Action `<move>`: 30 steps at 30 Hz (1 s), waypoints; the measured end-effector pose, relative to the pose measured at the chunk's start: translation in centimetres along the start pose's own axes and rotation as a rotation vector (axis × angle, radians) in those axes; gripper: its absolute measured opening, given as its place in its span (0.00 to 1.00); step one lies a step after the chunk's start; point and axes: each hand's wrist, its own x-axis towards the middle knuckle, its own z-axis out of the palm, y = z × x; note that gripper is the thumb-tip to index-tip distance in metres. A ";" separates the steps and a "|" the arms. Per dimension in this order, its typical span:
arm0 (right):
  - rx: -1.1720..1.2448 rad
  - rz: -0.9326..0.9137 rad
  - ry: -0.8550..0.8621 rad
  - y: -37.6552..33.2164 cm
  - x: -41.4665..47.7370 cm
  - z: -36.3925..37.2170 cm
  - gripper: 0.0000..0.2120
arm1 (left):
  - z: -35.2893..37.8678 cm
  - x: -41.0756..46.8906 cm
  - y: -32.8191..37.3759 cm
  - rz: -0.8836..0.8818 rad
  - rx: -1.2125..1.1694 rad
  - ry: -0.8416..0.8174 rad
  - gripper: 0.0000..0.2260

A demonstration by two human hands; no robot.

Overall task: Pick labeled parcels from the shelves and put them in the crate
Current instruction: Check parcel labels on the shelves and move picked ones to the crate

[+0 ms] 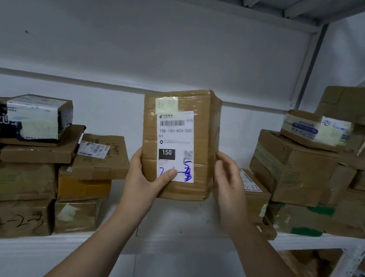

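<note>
Parcel (177, 142) between left fingers (168, 175), right fingers (224, 163)

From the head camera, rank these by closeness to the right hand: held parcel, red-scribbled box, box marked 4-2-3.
1. held parcel, touching the right hand.
2. red-scribbled box, just behind, to its right.
3. box marked 4-2-3, far left, bottom of stack.

Matt cardboard parcel (177, 142) under glossy tape, paper label (174, 145)

Parcel (177, 142) between left hand (142, 179) and right hand (229, 181), over the shelf (177, 221), between left stack (27, 164) and right stack (300, 168).
</note>
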 end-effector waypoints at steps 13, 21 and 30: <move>0.052 0.074 -0.096 -0.3 -0.9 0.7 0.18 | 0.4 -0.4 -0.1 0.225 0.006 0.041 0.26; 0.016 -0.120 0.195 -0.8 -2.6 0.1 0.18 | 1.5 -2.5 -0.2 0.355 0.116 0.039 0.25; -0.047 -0.050 0.434 -0.5 -9.1 -8.1 0.23 | 8.2 -7.6 -1.6 0.404 0.152 -0.344 0.35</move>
